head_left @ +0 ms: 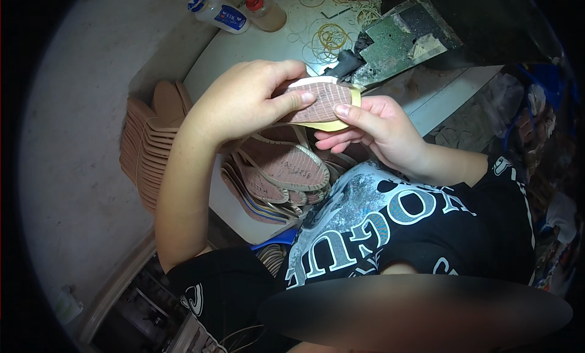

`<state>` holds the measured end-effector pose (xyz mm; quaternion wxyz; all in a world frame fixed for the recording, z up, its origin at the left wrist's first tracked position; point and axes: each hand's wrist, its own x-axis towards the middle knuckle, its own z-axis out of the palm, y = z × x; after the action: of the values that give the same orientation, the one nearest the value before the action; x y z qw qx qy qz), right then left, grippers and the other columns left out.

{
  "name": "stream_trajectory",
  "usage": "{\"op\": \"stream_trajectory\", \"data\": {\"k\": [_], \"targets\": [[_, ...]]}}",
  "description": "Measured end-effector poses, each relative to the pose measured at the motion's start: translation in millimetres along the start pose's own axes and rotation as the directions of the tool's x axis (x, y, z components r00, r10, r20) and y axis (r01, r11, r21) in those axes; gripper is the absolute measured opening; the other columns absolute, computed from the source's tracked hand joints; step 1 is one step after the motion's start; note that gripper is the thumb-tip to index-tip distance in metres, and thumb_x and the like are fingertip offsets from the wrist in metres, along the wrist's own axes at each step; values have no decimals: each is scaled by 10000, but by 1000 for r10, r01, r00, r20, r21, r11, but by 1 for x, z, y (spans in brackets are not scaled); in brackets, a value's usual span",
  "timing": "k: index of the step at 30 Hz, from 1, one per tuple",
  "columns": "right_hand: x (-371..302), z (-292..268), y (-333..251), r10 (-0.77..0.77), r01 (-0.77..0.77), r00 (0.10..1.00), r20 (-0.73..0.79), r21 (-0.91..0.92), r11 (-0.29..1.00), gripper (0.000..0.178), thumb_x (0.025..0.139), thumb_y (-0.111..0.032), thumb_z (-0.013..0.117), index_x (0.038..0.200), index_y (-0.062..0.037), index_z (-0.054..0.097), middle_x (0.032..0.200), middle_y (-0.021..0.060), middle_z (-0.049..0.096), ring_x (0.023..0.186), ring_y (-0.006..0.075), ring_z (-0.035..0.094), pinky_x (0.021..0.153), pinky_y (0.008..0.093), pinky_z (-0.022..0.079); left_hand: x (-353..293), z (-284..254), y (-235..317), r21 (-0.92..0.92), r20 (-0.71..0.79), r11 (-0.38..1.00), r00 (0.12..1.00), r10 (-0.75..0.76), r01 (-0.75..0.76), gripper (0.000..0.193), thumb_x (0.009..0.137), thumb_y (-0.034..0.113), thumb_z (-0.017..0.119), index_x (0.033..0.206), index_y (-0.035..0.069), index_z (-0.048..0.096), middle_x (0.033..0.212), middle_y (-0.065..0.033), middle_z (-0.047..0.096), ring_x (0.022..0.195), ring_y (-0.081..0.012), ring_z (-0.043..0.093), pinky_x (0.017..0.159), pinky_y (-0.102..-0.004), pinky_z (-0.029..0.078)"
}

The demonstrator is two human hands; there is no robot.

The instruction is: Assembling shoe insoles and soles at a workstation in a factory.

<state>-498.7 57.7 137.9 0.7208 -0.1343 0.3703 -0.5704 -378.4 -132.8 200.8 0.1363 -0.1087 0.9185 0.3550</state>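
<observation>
In front of my chest, both hands hold a brown shoe insole (326, 98) marked with pale grid lines. A yellow strip (356, 98) runs along its right and near edge, and white shows at its far edge. My left hand (259, 97) grips the left part, thumb on top. At the right end, my right hand (381, 124) pinches the edge between its thumb and the fingers below. Just beneath lies a pile of insoles (286, 164) with pale wrapped rims. Part of this pile is hidden behind my hands.
Left of the pile, banded insoles (143, 149) stand stacked by the wall. A white bottle with a blue label (222, 14) and a red-tipped bottle (267, 14) are at the back. Rubber bands (332, 37) lie near a worn green machine plate (405, 39) on the white table (280, 51).
</observation>
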Motion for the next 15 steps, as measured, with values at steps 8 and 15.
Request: {"op": "stream_trajectory", "data": {"k": [8, 15], "targets": [[4, -6, 0, -26, 26, 999, 25, -13, 1000, 357, 963, -245, 492, 1071, 82, 586, 986, 173, 663, 841, 210, 685, 724, 260, 556, -18, 25, 7, -283, 23, 932, 973, -230, 227, 332, 931, 322, 551, 832, 5, 527, 664, -2, 492, 627, -80, 436, 546, -268, 376], [13, -10, -9, -10, 11, 1000, 18, -67, 998, 374, 923, -274, 534, 1070, 66, 583, 982, 169, 661, 781, 214, 691, 629, 239, 560, -21, 51, 1, -562, -23, 776, 932, -362, 287, 391, 920, 342, 555, 980, -40, 608, 786, -51, 631, 682, -105, 552, 640, -269, 456]]}}
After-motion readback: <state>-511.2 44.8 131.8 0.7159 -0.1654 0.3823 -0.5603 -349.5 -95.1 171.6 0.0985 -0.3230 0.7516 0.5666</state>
